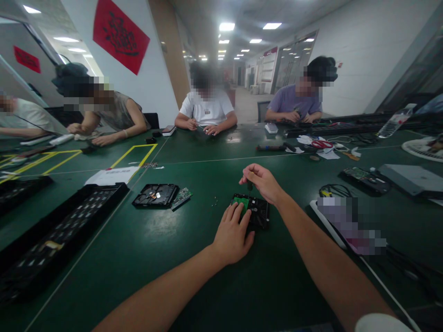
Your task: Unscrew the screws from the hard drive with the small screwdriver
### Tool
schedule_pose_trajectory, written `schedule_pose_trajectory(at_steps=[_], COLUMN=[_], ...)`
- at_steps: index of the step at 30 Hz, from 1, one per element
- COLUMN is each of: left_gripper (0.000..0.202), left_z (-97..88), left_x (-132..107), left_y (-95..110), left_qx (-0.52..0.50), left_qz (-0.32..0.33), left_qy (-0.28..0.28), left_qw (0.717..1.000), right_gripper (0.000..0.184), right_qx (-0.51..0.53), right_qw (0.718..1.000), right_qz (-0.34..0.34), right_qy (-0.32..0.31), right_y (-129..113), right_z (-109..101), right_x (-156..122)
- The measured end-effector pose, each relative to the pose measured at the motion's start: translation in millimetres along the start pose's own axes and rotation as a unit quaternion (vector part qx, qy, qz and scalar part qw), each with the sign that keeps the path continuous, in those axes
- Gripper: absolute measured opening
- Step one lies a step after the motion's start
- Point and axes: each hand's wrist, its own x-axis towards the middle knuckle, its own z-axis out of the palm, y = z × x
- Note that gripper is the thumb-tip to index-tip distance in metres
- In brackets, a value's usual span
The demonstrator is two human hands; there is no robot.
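Observation:
A black hard drive lies on the green table in front of me, with a green circuit board on its upper side. My left hand rests on the near left part of the drive, fingers spread over the board and thumb by the near edge. Above the drive's far side, my right hand is closed around a small dark screwdriver, held upright. Its tip points down at the drive; exact contact is too small to make out. Several tiny screws lie left of the drive.
Another hard drive and a loose circuit board lie to the left, near a long black tray. On the right are a phone-like device, a drive and a grey box. Several people work across the table.

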Motion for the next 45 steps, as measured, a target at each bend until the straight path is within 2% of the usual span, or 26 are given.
schedule_pose_trajectory(at_steps=[5, 10, 14, 23, 29, 37, 45], left_gripper=[0.065, 0.065, 0.067, 0.065, 0.067, 0.065, 0.066], left_z=[-2.1, -0.8, 1.5, 1.3, 2.7, 1.8, 2.1], left_x=[0.5, 0.1, -0.3, -0.5, -0.6, -0.7, -0.5], left_y=[1.3, 0.7, 0.0, -0.2, -1.1, -1.3, -1.2], left_qx=[0.000, 0.003, -0.002, -0.004, -0.003, -0.014, -0.010], left_qz=[-0.002, -0.001, 0.001, 0.002, 0.004, 0.001, 0.003], left_qy=[-0.005, -0.004, 0.002, 0.008, 0.004, 0.009, 0.005], left_qw=[1.000, 1.000, 1.000, 1.000, 1.000, 1.000, 1.000], right_gripper=[0.038, 0.048, 0.041, 0.035, 0.047, 0.045, 0.036], right_qx=[0.037, 0.008, -0.020, -0.036, 0.019, -0.044, -0.071], right_qw=[0.999, 0.999, 0.998, 0.998, 0.998, 0.995, 0.997], right_qz=[0.007, -0.006, -0.005, -0.004, -0.010, 0.008, -0.022], right_qy=[-0.018, 0.031, 0.056, 0.057, 0.052, 0.087, 0.034], right_y=[-0.9, 5.7, 6.6, -0.3, 4.0, 1.7, -3.3], right_z=[2.8, -3.7, -5.9, -1.3, -5.6, -1.0, -2.6], right_x=[-0.3, 6.2, 7.1, 2.9, 6.3, 4.0, 0.0])
